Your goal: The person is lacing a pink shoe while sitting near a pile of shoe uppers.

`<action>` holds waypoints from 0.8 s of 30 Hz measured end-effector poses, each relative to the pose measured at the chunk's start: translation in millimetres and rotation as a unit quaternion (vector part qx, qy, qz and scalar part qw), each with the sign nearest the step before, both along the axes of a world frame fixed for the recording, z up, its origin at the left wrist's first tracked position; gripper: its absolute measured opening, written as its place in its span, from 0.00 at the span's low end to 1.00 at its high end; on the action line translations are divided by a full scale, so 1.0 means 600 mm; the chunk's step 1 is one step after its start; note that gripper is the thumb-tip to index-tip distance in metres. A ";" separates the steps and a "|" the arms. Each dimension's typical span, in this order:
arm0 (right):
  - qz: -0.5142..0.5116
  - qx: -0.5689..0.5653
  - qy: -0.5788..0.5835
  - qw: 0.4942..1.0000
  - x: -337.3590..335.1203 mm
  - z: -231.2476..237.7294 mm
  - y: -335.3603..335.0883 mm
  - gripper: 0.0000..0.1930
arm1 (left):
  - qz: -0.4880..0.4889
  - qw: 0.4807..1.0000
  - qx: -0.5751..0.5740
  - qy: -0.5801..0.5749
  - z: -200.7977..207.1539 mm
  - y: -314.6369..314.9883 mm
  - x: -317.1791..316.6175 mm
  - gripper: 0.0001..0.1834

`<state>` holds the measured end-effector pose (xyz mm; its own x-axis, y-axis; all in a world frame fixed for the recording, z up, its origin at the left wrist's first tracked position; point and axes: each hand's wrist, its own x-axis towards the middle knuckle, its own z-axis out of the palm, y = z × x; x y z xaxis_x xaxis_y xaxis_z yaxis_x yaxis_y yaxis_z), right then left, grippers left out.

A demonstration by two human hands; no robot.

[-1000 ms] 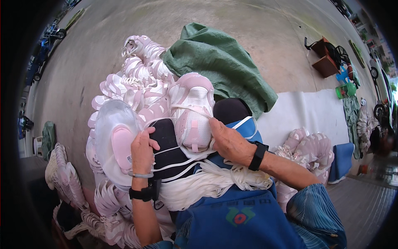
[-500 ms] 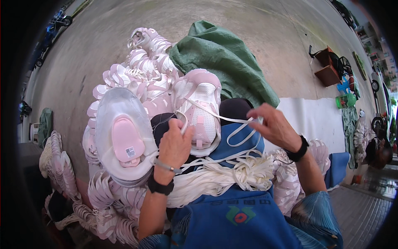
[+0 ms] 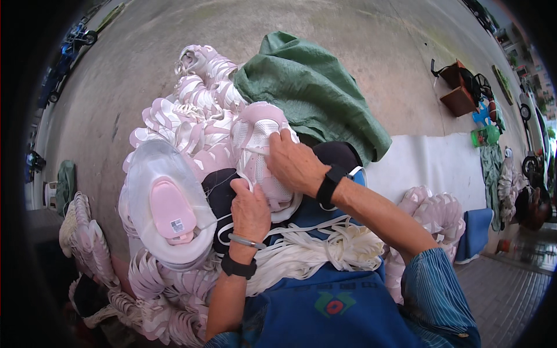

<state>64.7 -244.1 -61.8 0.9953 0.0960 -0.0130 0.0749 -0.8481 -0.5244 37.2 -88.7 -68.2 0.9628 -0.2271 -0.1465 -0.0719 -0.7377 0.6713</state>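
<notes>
A pink and white shoe upper [image 3: 248, 136] lies across my lap, its toe pointing away from me. My left hand [image 3: 250, 211], closed in a pinch, grips a white shoelace [image 3: 221, 218] beside the upper's left edge. Bent over the upper's middle, my right hand [image 3: 295, 164] presses its fingers at the lacing area. Its fingertips are partly hidden, but they seem to pinch the lace. Below both hands, a thick bundle of white laces [image 3: 325, 246] rests on my blue apron [image 3: 325, 307]. Left of them sits a pale upper [image 3: 159, 153] with a pink labelled piece [image 3: 172, 206] inside.
Stacked pink and white uppers [image 3: 197, 90] pile up ahead and around my left side. A green woven sack [image 3: 307, 87] lies beyond my lap. More uppers [image 3: 432, 214] and a white sheet [image 3: 429, 162] are on the right. A brown box [image 3: 458, 98] stands farther off.
My right hand has moved left and forward from the stretched-out lace onto the upper. My left hand has shifted slightly toward me, still gripping lace. The view has tilted a little.
</notes>
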 end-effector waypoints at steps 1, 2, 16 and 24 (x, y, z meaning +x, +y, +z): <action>0.013 -0.026 -0.015 0.999 0.008 -0.001 -0.003 0.14 | 0.008 1.000 -0.005 0.002 -0.003 -0.008 -0.004 0.13; 0.012 -0.025 -0.011 1.000 0.009 -0.001 -0.007 0.14 | 0.016 1.000 -0.009 0.004 -0.005 -0.013 -0.008 0.13; 0.023 0.024 -0.076 0.997 0.004 0.026 -0.011 0.10 | 0.077 0.924 -0.308 0.211 0.071 0.062 0.023 0.13; 0.095 -0.060 -0.076 0.991 0.049 0.021 0.012 0.07 | 0.069 0.879 -0.326 0.341 0.089 0.090 0.009 0.09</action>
<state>94.1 -237.2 -49.4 0.9509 0.2885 0.1121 0.3092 -0.8669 -0.3911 42.4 -34.9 -14.5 0.7262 -0.3655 -0.5823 0.5716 -0.1497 0.8068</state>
